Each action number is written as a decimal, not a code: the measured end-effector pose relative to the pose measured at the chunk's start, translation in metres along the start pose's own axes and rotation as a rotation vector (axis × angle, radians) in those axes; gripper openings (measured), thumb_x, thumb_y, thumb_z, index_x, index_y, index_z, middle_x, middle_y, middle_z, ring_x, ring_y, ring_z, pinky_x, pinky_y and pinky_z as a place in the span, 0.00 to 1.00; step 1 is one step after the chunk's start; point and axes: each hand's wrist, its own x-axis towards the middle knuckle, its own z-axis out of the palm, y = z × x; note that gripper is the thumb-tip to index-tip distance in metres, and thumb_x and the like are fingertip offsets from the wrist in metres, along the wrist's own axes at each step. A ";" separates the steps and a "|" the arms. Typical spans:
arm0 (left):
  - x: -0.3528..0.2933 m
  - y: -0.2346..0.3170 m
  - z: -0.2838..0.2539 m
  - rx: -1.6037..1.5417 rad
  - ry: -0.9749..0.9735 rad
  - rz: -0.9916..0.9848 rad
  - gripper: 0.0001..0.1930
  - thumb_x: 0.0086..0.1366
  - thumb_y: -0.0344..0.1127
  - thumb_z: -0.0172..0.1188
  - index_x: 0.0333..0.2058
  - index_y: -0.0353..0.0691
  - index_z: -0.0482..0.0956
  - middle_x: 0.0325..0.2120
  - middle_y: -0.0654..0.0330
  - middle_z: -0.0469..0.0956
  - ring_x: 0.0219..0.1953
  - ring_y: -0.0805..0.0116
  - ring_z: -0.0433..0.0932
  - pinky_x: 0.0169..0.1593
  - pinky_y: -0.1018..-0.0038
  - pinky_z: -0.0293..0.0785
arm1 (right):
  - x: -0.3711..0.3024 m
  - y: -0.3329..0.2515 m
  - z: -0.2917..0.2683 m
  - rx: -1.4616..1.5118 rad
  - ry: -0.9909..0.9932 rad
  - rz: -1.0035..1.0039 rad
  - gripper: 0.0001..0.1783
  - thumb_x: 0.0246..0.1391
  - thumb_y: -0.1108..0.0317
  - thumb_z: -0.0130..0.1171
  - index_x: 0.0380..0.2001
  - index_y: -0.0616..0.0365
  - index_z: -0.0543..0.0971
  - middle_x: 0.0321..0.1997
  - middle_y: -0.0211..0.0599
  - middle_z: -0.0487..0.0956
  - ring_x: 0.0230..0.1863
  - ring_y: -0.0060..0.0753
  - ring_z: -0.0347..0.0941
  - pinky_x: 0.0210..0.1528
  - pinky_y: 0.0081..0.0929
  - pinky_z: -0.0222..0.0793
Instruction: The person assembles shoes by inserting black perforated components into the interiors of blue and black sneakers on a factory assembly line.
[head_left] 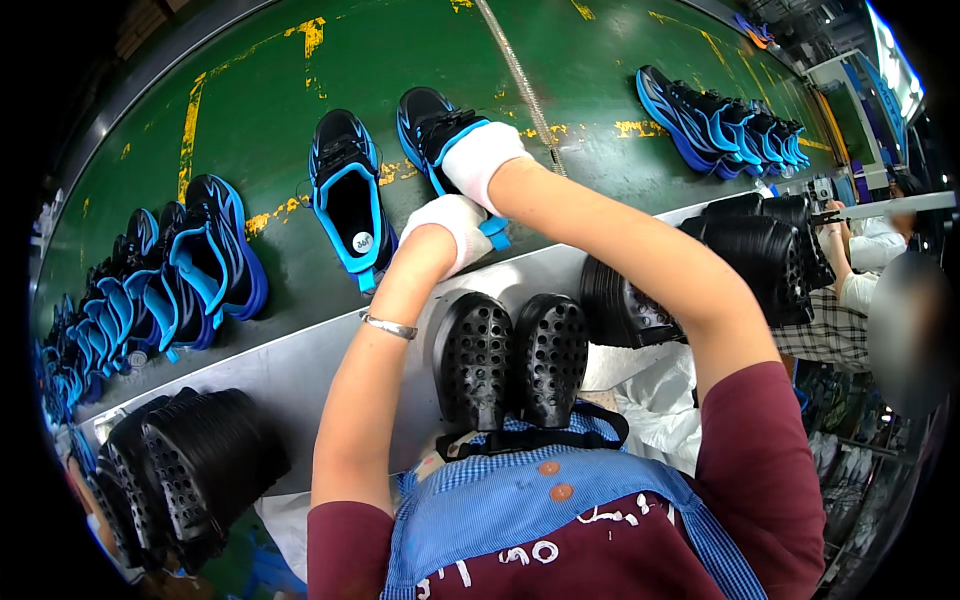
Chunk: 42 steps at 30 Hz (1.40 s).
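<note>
A black sneaker with bright blue trim (425, 115) lies on the green surface, toe pointing away from me. My right hand (483, 162), in a white glove, is closed over its opening, fingertips hidden at the collar. At its heel, beside the blue pull tab (495, 232), my gloved left hand (447, 222) grips the shoe's near end; those fingers are partly covered too. Just left of it stands a matching sneaker (345, 190), with a round white sticker showing inside. Two black perforated shoe-shaped plastic pieces (475, 360) lie nearest my apron.
Rows of similar sneakers stand at left (215, 250) and far right (690, 120). Stacks of black perforated pieces flank me at left (200, 460) and right (750, 250). A metal ledge (320, 385) runs along the near side. Another person (835, 320) is at the right.
</note>
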 end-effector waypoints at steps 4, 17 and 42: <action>0.010 -0.005 0.009 0.049 0.020 0.039 0.23 0.59 0.53 0.58 0.42 0.40 0.82 0.35 0.44 0.82 0.39 0.45 0.80 0.46 0.63 0.75 | -0.008 0.005 -0.011 0.089 -0.057 0.071 0.16 0.51 0.65 0.55 0.42 0.58 0.82 0.41 0.50 0.83 0.42 0.50 0.82 0.43 0.42 0.77; 0.014 0.009 0.009 0.136 0.055 0.002 0.24 0.61 0.57 0.52 0.40 0.43 0.83 0.39 0.45 0.81 0.41 0.44 0.79 0.48 0.61 0.74 | -0.011 0.011 -0.006 0.034 -0.031 0.064 0.12 0.47 0.69 0.60 0.36 0.55 0.84 0.39 0.46 0.84 0.40 0.47 0.83 0.42 0.39 0.78; 0.048 -0.021 0.000 -0.480 0.566 -0.294 0.35 0.53 0.43 0.67 0.57 0.33 0.69 0.52 0.45 0.77 0.53 0.52 0.78 0.55 0.66 0.74 | -0.342 -0.001 0.066 0.623 0.431 -0.034 0.07 0.52 0.62 0.63 0.30 0.51 0.80 0.23 0.31 0.76 0.25 0.35 0.76 0.27 0.32 0.73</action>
